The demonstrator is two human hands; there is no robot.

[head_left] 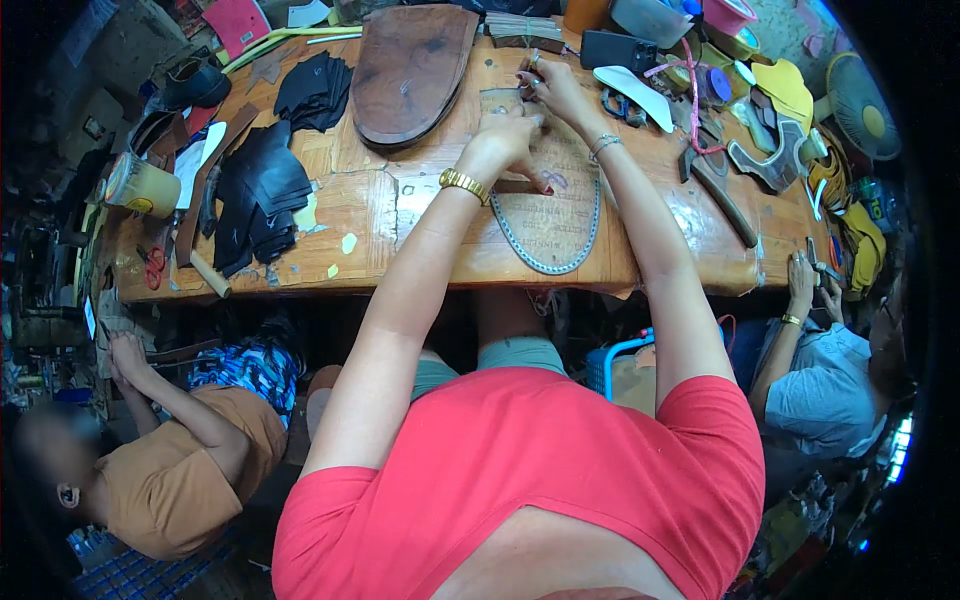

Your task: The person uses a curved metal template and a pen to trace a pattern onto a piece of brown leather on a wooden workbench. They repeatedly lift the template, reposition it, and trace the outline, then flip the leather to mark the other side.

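Rounded panel: the tan, U-shaped sheet with printed lettering and a pale dotted border (545, 235) lies flat on the worn wooden table (345, 235), straight ahead of the wearer, its curved end nearest the body, probably so both hands can reach its far end.
Left hand: the bare hand with a gold watch (508, 140) rests over the panel, fingers spread and thumb well apart, gripping nothing visible; the spread seems to steady the sheet.
Right hand: the bare hand with a thin bracelet (560, 88) is at the panel's far end, fingers curled, thumb and forefinger close together; whether they pinch anything I cannot tell. The closeness suggests fine work.
Brown slab: the dark, round-ended leather-like piece (415, 75) lies left of the panel, apparently aside to leave elbow room.
Black pieces: the dark, flat leather-like stack (262, 190) sits farther left, perhaps kept grouped.
Hammer: the wooden-handled tool (722, 205) lies to the right, handle toward the wearer, presumably for easy pickup.
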